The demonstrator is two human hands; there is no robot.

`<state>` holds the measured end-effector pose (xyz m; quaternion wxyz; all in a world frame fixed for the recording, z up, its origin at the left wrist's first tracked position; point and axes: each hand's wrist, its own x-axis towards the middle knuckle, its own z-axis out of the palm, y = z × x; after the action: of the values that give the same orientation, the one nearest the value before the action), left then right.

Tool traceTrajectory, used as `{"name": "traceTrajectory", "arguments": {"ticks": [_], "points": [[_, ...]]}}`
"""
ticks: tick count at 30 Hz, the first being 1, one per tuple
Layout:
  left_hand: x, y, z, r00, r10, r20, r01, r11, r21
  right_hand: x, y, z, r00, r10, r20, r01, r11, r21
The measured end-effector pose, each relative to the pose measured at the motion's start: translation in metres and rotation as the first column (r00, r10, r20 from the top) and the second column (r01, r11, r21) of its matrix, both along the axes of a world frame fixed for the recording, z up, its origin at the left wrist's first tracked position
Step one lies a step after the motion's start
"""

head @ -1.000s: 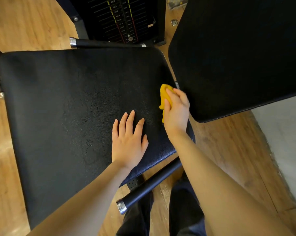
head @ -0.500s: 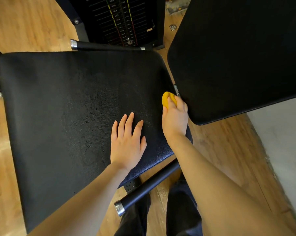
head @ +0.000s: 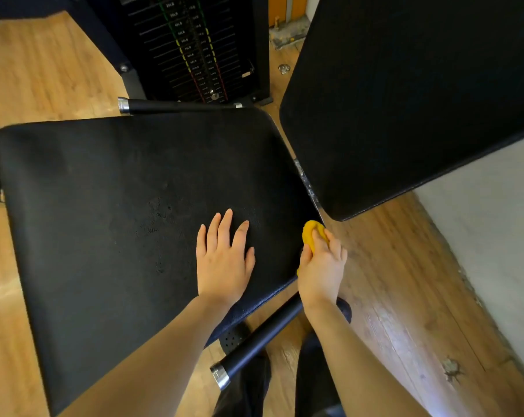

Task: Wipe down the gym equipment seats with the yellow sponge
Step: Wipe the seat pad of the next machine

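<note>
Yellow sponge (head: 311, 235) gripped in right hand (head: 320, 273), pressed against black seat pad (head: 110, 206) edge at 3 o'clock. Left hand (head: 223, 260) flat and spread open on same pad, just beside, at 9 o'clock of sponge. Back pad (head: 405, 94) toward 1 o'clock; weight stack (head: 194, 46) at 12.

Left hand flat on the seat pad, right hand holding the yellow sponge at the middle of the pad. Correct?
Not quite. In the head view the right hand holds the yellow sponge at the seat pad's right edge, not its middle. The left hand does lie flat on the pad.
</note>
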<state>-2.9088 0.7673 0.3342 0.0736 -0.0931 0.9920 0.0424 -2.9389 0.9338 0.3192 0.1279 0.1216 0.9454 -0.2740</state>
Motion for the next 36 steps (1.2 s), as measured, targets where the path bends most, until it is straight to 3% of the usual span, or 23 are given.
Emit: {"name": "traceTrajectory", "arguments": {"ticks": [6, 18, 30, 36], "points": [[0.001, 0.0, -0.001, 1.0, -0.023, -0.008, 0.023, 0.999, -0.028, 0.004, -0.008, -0.004, 0.998, -0.063, -0.032, 0.064, 0.998, 0.017], [0.003, 0.0, 0.0, 1.0, -0.012, 0.019, 0.012, 1.0, -0.009, 0.003, 0.0, -0.005, 0.998, 0.06, -0.009, -0.059, 0.995, 0.084], [-0.004, -0.005, 0.013, 0.997, -0.017, 0.071, 0.011, 0.997, 0.08, 0.003, -0.011, 0.003, 0.998, -0.049, 0.041, 0.048, 0.998, 0.031], [-0.021, -0.002, 0.008, 0.959, -0.277, -0.052, 0.28, 0.958, 0.067, 0.009, -0.02, 0.002, 0.97, -0.241, -0.016, 0.24, 0.969, -0.062]]}}
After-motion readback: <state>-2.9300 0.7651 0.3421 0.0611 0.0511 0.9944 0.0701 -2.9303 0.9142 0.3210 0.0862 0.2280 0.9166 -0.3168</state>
